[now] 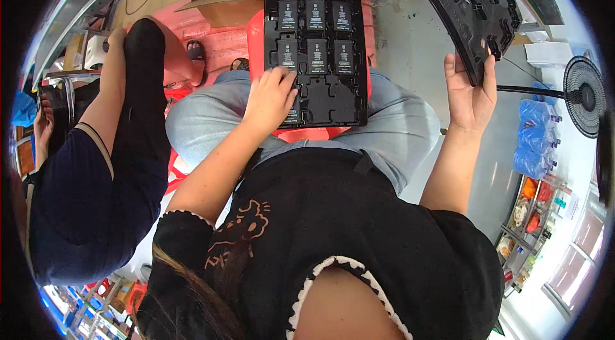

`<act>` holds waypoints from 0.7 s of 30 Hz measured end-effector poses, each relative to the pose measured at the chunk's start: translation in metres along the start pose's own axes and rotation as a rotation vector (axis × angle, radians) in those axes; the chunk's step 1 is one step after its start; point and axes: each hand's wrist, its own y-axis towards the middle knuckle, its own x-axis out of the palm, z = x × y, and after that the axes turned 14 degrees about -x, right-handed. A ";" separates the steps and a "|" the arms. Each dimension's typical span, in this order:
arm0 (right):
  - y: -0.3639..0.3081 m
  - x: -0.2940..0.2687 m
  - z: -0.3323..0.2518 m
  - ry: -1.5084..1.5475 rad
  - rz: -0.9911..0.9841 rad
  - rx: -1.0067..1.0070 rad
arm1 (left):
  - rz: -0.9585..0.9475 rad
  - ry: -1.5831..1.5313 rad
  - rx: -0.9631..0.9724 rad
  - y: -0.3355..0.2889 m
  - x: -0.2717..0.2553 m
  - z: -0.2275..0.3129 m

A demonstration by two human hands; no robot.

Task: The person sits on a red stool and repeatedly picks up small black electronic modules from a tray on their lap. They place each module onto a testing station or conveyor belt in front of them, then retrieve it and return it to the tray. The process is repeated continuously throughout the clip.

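Observation:
A black moulded tray (327,99) lies across my lap, on something red. Several flat black batteries (316,14) with printed labels sit in its slots, filling the two far rows. In the near row, the middle and right slots hold nothing. My left hand (270,98) is over the near left slot, fingers curled together on a flat black battery (293,116) that it partly covers. At the right, my right hand (471,99) grips the near edge of a second black moulded tray (480,13), raised and tilted, its thumb and fingers on either side of the edge.
To my left sits another person (83,199) in dark clothes, a hand near the far left rim. A black fan (584,91) stands at the right, beside blue wrapped bottles (537,135) and a loaded shelf rack (528,231). A cardboard box (230,10) is beyond the tray.

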 end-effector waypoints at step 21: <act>0.003 -0.007 -0.011 0.022 -0.019 -0.020 | -0.051 0.377 0.002 0.041 0.036 -0.011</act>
